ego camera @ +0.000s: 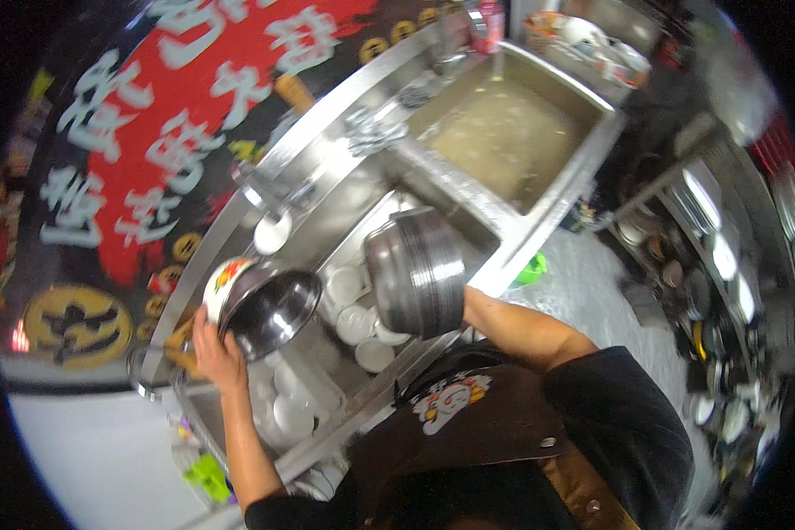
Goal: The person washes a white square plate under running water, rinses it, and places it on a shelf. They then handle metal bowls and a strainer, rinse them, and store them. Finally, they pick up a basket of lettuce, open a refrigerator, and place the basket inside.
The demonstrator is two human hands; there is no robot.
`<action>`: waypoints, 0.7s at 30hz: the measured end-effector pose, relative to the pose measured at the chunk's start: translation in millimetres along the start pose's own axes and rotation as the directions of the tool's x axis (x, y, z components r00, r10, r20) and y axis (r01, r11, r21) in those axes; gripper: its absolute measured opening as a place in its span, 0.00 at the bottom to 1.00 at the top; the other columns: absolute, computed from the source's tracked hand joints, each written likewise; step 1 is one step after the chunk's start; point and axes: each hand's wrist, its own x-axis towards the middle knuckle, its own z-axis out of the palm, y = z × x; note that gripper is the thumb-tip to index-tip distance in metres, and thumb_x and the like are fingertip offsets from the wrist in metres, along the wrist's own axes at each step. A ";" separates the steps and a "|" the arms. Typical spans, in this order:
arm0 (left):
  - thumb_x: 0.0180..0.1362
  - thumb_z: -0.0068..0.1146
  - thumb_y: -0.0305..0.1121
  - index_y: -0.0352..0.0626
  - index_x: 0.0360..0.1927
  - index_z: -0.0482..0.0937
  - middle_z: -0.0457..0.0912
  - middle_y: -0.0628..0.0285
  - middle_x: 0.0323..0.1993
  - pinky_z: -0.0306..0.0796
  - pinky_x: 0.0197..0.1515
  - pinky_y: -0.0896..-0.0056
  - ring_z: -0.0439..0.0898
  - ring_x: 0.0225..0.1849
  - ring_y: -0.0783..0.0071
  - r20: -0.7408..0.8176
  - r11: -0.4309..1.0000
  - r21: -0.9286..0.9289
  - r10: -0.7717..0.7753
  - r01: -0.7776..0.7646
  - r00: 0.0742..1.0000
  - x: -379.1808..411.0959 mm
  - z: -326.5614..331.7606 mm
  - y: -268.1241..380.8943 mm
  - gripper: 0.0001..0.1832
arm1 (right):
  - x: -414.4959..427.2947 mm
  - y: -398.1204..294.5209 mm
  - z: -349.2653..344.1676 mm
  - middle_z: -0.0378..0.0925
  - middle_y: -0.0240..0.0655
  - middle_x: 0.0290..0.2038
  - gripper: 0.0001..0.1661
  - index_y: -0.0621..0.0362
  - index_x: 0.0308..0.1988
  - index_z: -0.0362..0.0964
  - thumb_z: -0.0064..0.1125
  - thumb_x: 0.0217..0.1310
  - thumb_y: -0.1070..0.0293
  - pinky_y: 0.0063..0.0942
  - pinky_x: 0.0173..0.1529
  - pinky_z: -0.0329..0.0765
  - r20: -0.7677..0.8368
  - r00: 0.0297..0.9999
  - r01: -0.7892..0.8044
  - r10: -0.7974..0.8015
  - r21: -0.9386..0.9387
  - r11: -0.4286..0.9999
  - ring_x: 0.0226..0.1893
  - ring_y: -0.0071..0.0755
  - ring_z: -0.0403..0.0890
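My left hand [217, 348] grips stacked bowls at the left: a white bowl with a red and yellow floral pattern [225, 278] and a shiny dark metal bowl [278, 315] tilted against it. Over the middle sink basin a nested stack of dark metal bowls [417, 273] lies on its side. My right forearm reaches the stack's right side, and my right hand is hidden behind it. Beneath, several small white dishes [354, 324] lie in the basin. More white dishes [293, 415] sit in a white tub [328, 387] at the lower left.
A basin of cloudy water [510, 132] adjoins at the upper right. Steel wool [374, 131] rests on the divider near the faucet [262, 192]. A basket of dishes [586, 46] stands beyond. Racks with plates [722, 255] line the right, across a wet floor [576, 265].
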 end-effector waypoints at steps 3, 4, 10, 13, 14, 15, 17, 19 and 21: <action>0.54 0.48 0.25 0.36 0.40 0.72 0.73 0.51 0.57 0.70 0.54 0.54 0.73 0.56 0.45 0.075 0.999 -0.034 -0.037 0.040 0.997 -1.8 -0.3 7.2 0.09 | -1.4 1.5 3.1 0.79 0.40 0.47 0.19 0.61 0.51 0.73 0.43 0.70 0.63 0.30 0.53 0.78 -0.032 0.997 0.064 -0.065 -0.038 0.997 0.45 0.32 0.81; 0.55 0.48 0.26 0.35 0.39 0.71 0.73 0.51 0.58 0.69 0.54 0.54 0.72 0.56 0.45 0.080 0.997 -0.076 -0.020 0.026 0.997 1.6 7.8 7.0 0.09 | -3.0 0.7 3.3 0.79 0.40 0.47 0.19 0.62 0.51 0.73 0.43 0.70 0.63 0.31 0.53 0.78 -0.042 0.995 0.090 -0.091 -0.039 0.995 0.45 0.32 0.81; 0.54 0.48 0.26 0.34 0.38 0.70 0.73 0.49 0.58 0.68 0.56 0.52 0.72 0.57 0.45 0.094 0.988 -0.151 0.056 -0.042 0.994 5.9 56.8 2.3 0.09 | -24.1 2.4 -3.6 0.80 0.41 0.47 0.19 0.62 0.51 0.73 0.46 0.69 0.62 0.33 0.54 0.77 -0.106 0.965 0.234 -0.240 -0.065 0.970 0.45 0.33 0.81; 0.52 0.48 0.25 0.34 0.39 0.70 0.72 0.51 0.58 0.67 0.57 0.51 0.71 0.58 0.46 0.137 0.978 -0.197 0.090 -0.062 0.986 10.7 72.5 9.3 0.10 | -26.9 1.7 -3.5 0.80 0.41 0.47 0.19 0.63 0.51 0.73 0.47 0.68 0.61 0.34 0.54 0.77 -0.121 0.949 0.280 -0.290 -0.093 0.956 0.45 0.34 0.81; 0.52 0.48 0.25 0.34 0.39 0.70 0.72 0.51 0.59 0.67 0.57 0.51 0.70 0.58 0.46 0.161 0.975 -0.209 0.103 -0.068 0.982 13.3 80.6 16.5 0.10 | -33.6 2.5 -5.7 0.80 0.41 0.47 0.19 0.63 0.51 0.73 0.48 0.68 0.61 0.34 0.54 0.77 -0.137 0.941 0.298 -0.309 -0.095 0.950 0.45 0.34 0.81; 0.51 0.48 0.25 0.34 0.39 0.70 0.71 0.51 0.59 0.67 0.57 0.51 0.70 0.58 0.46 0.176 0.974 -0.211 0.115 -0.077 0.978 17.8 88.0 20.5 0.11 | -37.9 2.6 -7.4 0.80 0.41 0.47 0.20 0.63 0.50 0.73 0.48 0.68 0.61 0.34 0.54 0.77 -0.144 0.934 0.317 -0.328 -0.093 0.944 0.45 0.34 0.81; 0.49 0.50 0.25 0.35 0.39 0.70 0.71 0.52 0.59 0.67 0.55 0.50 0.70 0.58 0.47 0.141 0.969 -0.222 0.143 -0.110 0.980 22.2 93.6 21.3 0.12 | -40.0 2.6 -4.5 0.80 0.42 0.47 0.20 0.63 0.50 0.73 0.49 0.67 0.60 0.35 0.55 0.77 -0.140 0.928 0.336 -0.346 -0.088 0.938 0.45 0.34 0.81; 0.49 0.50 0.25 0.35 0.39 0.70 0.71 0.52 0.58 0.68 0.54 0.51 0.70 0.58 0.47 0.111 0.966 -0.230 0.148 -0.119 0.983 28.6 89.2 25.4 0.12 | -42.0 -1.1 -3.0 0.80 0.42 0.47 0.20 0.63 0.50 0.73 0.50 0.67 0.60 0.36 0.55 0.77 -0.120 0.922 0.359 -0.368 -0.085 0.929 0.46 0.35 0.81; 0.49 0.50 0.25 0.36 0.40 0.70 0.71 0.52 0.57 0.69 0.52 0.50 0.71 0.56 0.48 0.114 0.970 -0.206 0.155 -0.129 0.981 38.4 83.5 34.1 0.12 | -47.4 -6.4 -6.0 0.80 0.42 0.47 0.20 0.64 0.50 0.73 0.51 0.67 0.59 0.36 0.55 0.77 -0.114 0.912 0.389 -0.395 -0.072 0.919 0.46 0.35 0.81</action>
